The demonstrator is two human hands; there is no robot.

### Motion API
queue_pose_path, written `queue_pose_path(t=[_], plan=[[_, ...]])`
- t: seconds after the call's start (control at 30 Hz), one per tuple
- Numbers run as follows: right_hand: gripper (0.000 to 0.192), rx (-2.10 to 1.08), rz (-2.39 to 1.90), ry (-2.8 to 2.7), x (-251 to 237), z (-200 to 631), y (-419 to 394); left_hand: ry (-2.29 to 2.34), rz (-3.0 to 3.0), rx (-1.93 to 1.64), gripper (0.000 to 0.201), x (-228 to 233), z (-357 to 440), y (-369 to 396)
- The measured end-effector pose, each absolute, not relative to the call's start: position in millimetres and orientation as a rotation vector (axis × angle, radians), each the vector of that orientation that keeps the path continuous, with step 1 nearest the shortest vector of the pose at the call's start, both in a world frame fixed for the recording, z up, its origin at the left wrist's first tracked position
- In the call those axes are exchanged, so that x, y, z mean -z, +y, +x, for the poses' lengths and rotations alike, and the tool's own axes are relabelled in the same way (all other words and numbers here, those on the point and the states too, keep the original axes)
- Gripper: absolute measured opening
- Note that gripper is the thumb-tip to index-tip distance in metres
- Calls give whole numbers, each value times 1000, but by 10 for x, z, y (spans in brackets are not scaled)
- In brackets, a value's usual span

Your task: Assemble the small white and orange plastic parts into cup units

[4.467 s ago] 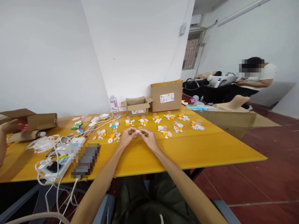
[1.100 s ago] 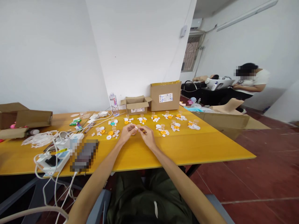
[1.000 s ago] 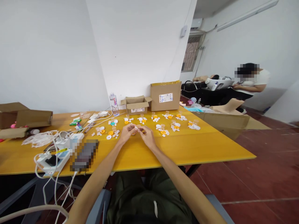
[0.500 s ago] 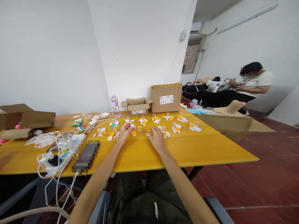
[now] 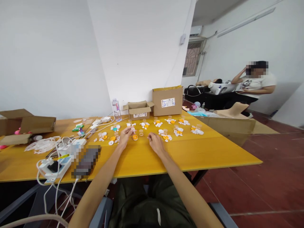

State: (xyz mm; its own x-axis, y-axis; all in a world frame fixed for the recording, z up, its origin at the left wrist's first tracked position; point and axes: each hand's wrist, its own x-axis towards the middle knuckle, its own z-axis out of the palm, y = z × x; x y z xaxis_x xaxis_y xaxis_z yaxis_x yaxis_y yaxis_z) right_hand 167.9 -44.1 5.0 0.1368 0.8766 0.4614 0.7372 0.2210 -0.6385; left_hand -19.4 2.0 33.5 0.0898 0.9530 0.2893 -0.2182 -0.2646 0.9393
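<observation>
My left hand point(image 5: 125, 136) pinches a small white plastic part point(image 5: 133, 129) between thumb and fingertips, just above the table. Below it stands an orange round part point(image 5: 135, 137). Beside that, between my two hands, is a small clear plastic cup point(image 5: 141, 132). My right hand point(image 5: 156, 142) rests low over the wood with its fingers curled together; what they hold, if anything, is hidden. Close to its right lies a group of white and orange parts point(image 5: 165, 137). To the left of my left hand sit an orange part point(image 5: 113, 138) and a white disc point(image 5: 111, 143).
More clusters of parts point(image 5: 178, 131) spread across the yellow table point(image 5: 201, 152). Cardboard boxes point(image 5: 167, 102) and a water bottle point(image 5: 116, 110) stand along the back. A power strip point(image 5: 64, 163) with cables and a blurred dark device point(image 5: 86, 161) occupy the left. A person sits at far right.
My right hand has drawn back slightly and its fingers have curled in; the white piece at its fingertips no longer shows. My left hand still holds its white part, slightly lower.
</observation>
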Motion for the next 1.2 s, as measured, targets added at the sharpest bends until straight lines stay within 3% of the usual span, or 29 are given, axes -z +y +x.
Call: queue_pose_path(t=[0.17, 0.4, 0.93, 1.2], plan=[[9, -540, -1136, -1440, -69, 1626, -382, 819, 1324, -1384, 42, -368, -147, -28], [31, -810, -927, -1162, -98, 1616, -337, 834, 1395, -1306, 36, -395, -107, -81], [34, -940, -821, -1170, -115, 1604, -341, 778, 1528, -1183, 43, -298, -63, -60], [29, -763, -939, -1207, -111, 1621, -328, 743, 1554, -1120, 40, -329, -37, -123]])
